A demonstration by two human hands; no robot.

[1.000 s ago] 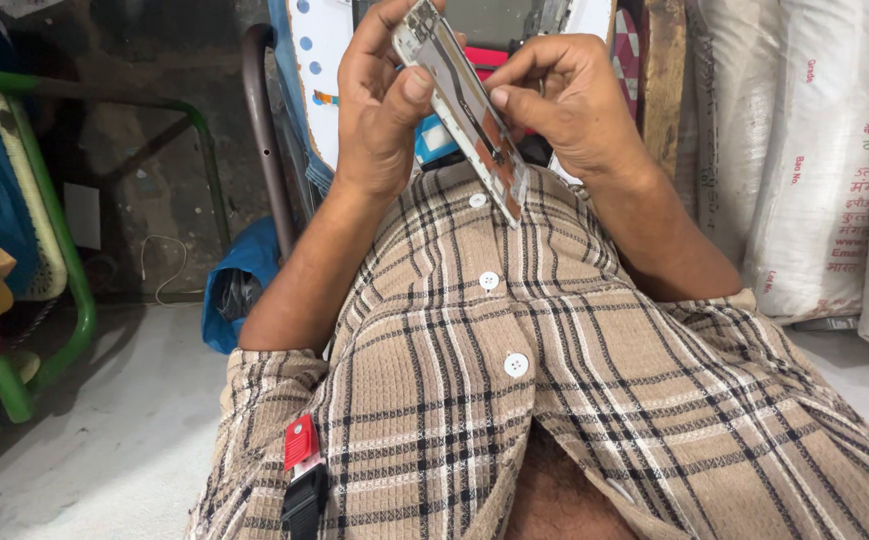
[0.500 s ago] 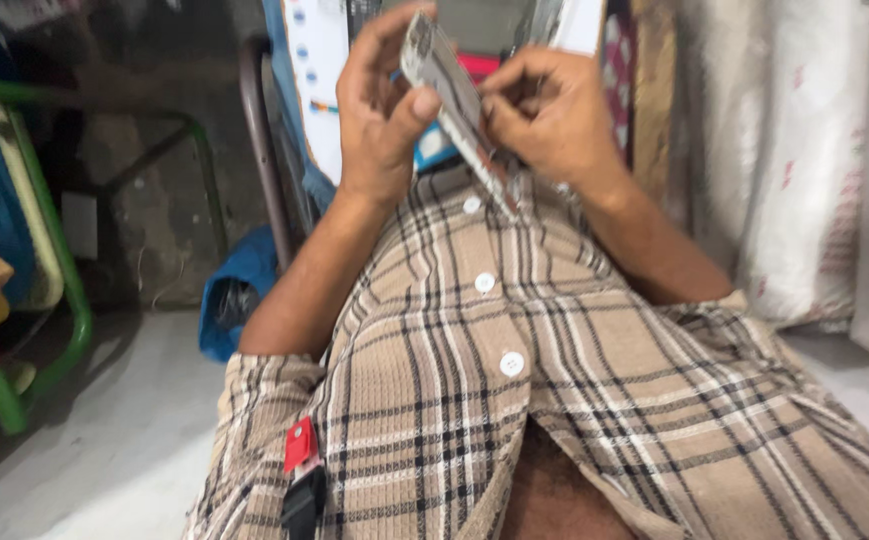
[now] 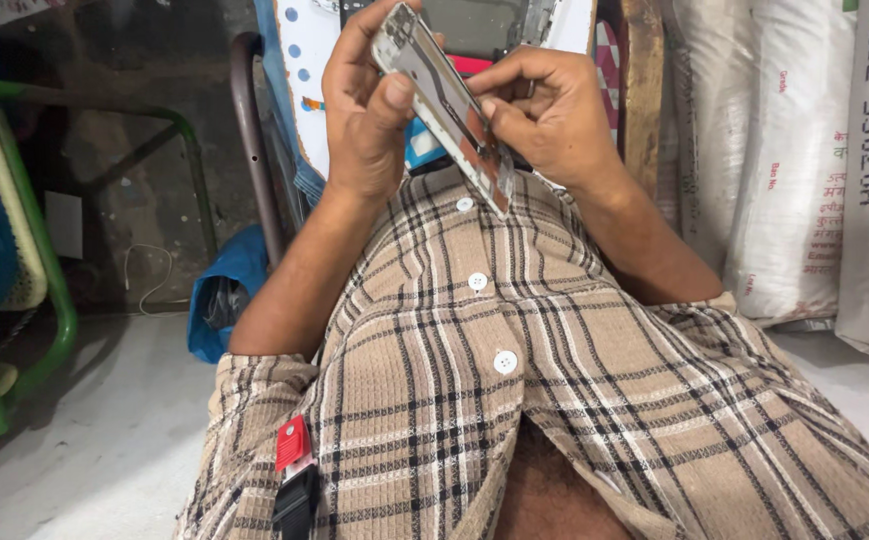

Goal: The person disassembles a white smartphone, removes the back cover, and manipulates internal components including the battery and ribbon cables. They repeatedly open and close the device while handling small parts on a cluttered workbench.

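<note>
My left hand (image 3: 362, 125) grips an opened phone body (image 3: 446, 100), holding it tilted above my chest with the thumb across its face. Its inner side shows a metal frame, grey plates and a brownish strip. My right hand (image 3: 546, 120) is closed against the phone's lower right edge, fingertips pinched on the inner parts. Whether a small tool sits between those fingers is hidden. Both forearms rise from a beige checked shirt (image 3: 514, 380).
A red and black item (image 3: 292, 468) is clipped at the shirt pocket. White printed sacks (image 3: 814, 170) stand at the right. A green metal frame (image 3: 49, 290), a blue bag (image 3: 226, 290) and a brown chair tube (image 3: 252, 150) are at the left. A white dotted board (image 3: 304, 60) is behind the hands.
My right fingertips have slid a little lower along the phone. The left hand keeps the same grip, and the view has shifted slightly.
</note>
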